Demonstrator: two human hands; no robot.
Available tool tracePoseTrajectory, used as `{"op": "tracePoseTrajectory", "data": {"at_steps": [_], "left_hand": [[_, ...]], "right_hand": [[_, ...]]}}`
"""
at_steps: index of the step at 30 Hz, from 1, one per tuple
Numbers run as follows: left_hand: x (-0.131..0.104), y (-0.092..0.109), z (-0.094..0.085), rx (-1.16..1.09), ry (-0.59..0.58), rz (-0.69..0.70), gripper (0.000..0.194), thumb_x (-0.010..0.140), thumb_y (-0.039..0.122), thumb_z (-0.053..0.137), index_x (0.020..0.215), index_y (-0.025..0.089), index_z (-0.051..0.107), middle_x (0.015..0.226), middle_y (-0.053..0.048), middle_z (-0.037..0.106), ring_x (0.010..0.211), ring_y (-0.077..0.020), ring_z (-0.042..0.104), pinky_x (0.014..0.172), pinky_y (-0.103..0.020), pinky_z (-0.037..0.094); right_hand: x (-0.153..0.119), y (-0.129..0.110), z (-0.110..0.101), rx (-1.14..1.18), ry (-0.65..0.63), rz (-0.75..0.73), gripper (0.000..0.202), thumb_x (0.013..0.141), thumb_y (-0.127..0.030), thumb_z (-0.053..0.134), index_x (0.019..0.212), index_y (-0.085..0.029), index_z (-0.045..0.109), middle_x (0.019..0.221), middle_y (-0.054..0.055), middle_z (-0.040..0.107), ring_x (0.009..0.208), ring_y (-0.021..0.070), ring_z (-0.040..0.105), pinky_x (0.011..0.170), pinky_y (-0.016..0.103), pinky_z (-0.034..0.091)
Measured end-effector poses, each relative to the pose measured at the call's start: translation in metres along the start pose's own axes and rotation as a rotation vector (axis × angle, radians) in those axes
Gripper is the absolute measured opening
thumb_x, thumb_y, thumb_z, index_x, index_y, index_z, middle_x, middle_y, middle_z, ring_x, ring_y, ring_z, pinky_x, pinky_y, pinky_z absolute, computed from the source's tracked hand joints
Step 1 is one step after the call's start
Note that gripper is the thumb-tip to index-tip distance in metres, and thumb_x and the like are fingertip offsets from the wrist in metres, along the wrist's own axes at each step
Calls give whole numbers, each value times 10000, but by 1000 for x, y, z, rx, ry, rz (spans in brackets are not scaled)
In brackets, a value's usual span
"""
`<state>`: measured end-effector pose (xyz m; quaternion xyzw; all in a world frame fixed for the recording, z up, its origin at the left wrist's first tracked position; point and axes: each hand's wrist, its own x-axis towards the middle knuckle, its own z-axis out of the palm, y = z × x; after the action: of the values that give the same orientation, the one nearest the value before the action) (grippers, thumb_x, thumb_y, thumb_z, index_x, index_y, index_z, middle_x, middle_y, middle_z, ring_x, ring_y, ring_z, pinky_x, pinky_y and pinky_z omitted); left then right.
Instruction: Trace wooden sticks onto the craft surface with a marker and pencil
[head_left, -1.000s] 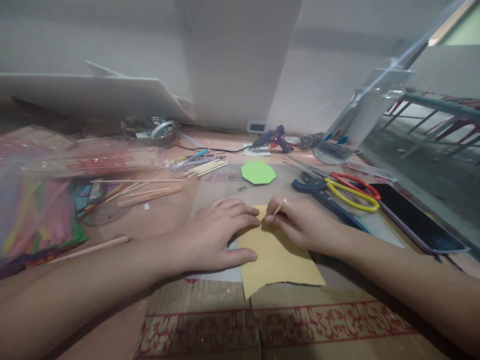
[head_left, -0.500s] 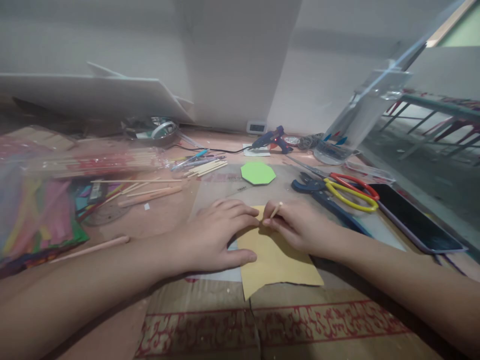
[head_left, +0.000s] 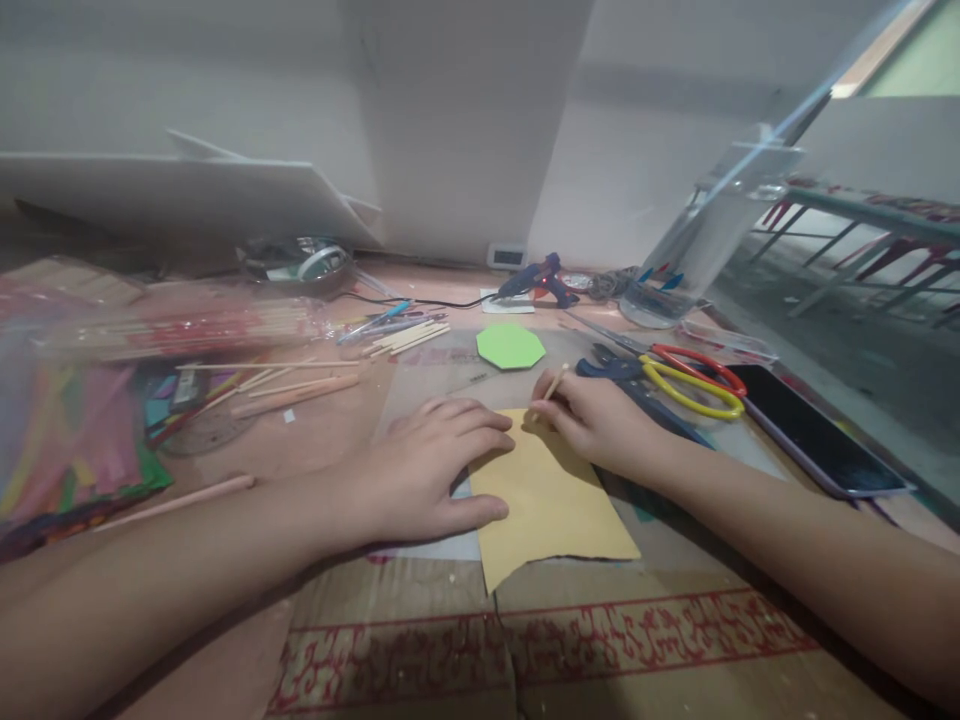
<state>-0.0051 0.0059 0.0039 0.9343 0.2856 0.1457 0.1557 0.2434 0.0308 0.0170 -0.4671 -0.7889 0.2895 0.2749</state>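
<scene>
A sheet of yellow paper (head_left: 555, 500) with an uneven near edge lies in front of me. My left hand (head_left: 442, 470) rests flat over its left side, fingers and thumb apart. Between the thumb and fingers of my right hand (head_left: 592, 410) is a short thin wooden stick (head_left: 556, 380), tilted, its lower end by the paper's far edge. Just beyond the paper lies a bright green octagon (head_left: 511, 346). Blue-handled pliers (head_left: 611, 367) are partly hidden behind my right hand.
Scissors (head_left: 694, 383) with red and yellow handles and a phone (head_left: 817, 430) lie to the right. A glue gun (head_left: 541, 280) and a clear container (head_left: 675, 250) stand at the back. Loose wooden sticks (head_left: 409, 338), bagged sticks (head_left: 187, 325) and colourful strips (head_left: 82, 430) lie left.
My right hand with the stick has moved a little away from me, off the middle of the paper toward its far edge. My left hand stays on the paper.
</scene>
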Motion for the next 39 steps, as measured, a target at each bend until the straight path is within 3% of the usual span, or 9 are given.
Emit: {"op": "tracePoseTrajectory", "data": {"at_steps": [3,6,11,16,18,23,32,39], "left_hand": [[-1,-1,1,-8,18,13,505,910,531,684,1290,204,628,1407,-117,612,1340,-347,505,1124,-535,389],[-1,-3,3,-21,25,30,476,952,520,637,1304,201,618,1396,-123,610,1330,-341,501,1110,-536,395],[-2,-5,6,-48,88,23,389,984,460,603,1267,195,629,1368,-142,586,1279,-337,522,1061,-533,424],[-1,-3,4,-40,387,70,165,1038,217,492,1071,185,651,1142,-79,650,1076,-224,584,967,-403,443],[0,-2,2,-40,441,117,142,1031,178,507,1031,188,649,1047,-51,661,998,-197,583,926,-370,437],[1,0,0,-57,439,203,65,1016,207,589,1026,201,652,974,-28,682,949,-187,591,911,-365,422],[0,3,0,-108,429,187,85,1015,220,598,976,201,671,938,-14,691,933,-180,605,916,-362,399],[1,-2,3,-105,367,177,80,1012,246,613,963,211,666,915,2,684,931,-174,588,908,-367,378]], "right_hand": [[3,-2,0,520,11,118,259,953,-437,581,819,-222,527,653,1,623,547,146,556,545,260,439],[3,-7,2,951,-83,202,290,930,-451,658,810,-196,588,622,-14,632,504,109,549,503,222,437],[-2,-10,8,1223,-244,229,266,871,-402,789,821,-172,666,632,9,736,498,95,630,502,186,484],[-3,-10,16,1262,-277,222,234,830,-332,852,839,-160,694,682,34,785,538,99,689,538,182,546],[-3,-10,20,1249,-302,225,227,807,-311,874,856,-154,717,696,37,793,558,102,705,545,181,561],[-3,-9,24,1234,-311,249,237,783,-313,890,871,-147,745,713,41,798,566,106,717,541,187,581],[-4,-10,27,1135,-274,259,318,758,-382,898,830,-147,695,670,34,768,539,113,692,518,202,562],[-14,-31,23,791,-131,163,277,778,-391,847,778,-175,675,656,-7,712,571,113,640,583,241,542]]}}
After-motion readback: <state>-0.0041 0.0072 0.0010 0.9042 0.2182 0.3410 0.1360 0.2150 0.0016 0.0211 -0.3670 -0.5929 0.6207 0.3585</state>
